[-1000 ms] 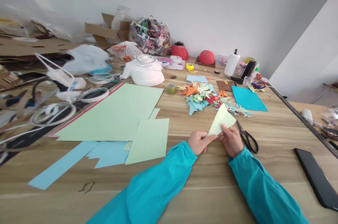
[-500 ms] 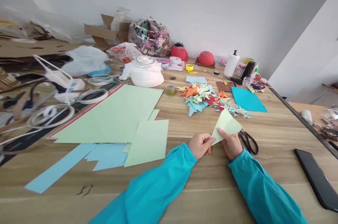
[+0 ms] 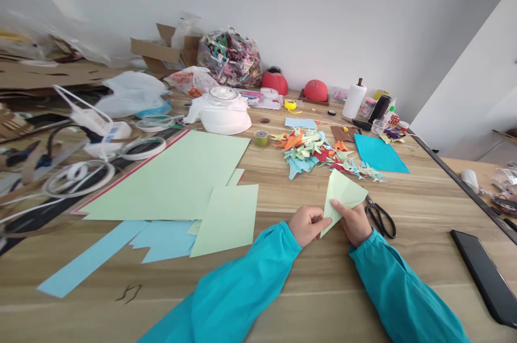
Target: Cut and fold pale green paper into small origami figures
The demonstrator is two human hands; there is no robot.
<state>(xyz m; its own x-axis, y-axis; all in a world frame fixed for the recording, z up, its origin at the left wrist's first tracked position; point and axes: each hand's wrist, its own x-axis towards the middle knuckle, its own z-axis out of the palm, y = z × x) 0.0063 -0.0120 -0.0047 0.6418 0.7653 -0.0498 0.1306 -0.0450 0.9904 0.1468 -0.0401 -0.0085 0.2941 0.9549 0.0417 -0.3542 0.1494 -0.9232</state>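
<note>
Between my hands is a folded piece of pale green paper (image 3: 342, 190), held just above the table with creases showing on it. My left hand (image 3: 309, 225) pinches its lower left edge between thumb and fingers. My right hand (image 3: 354, 221) grips the lower right side, thumb on top and the other fingers mostly hidden beneath. Black-handled scissors (image 3: 381, 217) lie right beside my right hand. Beyond the paper is a heap of folded paper figures (image 3: 315, 150) in green, blue, orange and red.
Large green sheets (image 3: 173, 181), a smaller green sheet (image 3: 228, 219) and blue paper pieces (image 3: 95, 257) lie on the left. A phone (image 3: 482, 273) rests at the right. Farther back are a thread spool (image 3: 260, 138), a blue sheet (image 3: 381, 153) and a white bottle (image 3: 354, 99); cables (image 3: 78, 176) clutter the far left.
The green paper has tilted and come slightly lower, and creases now show on its face. My left thumb has shifted a little further onto it. The things on the table stay put.
</note>
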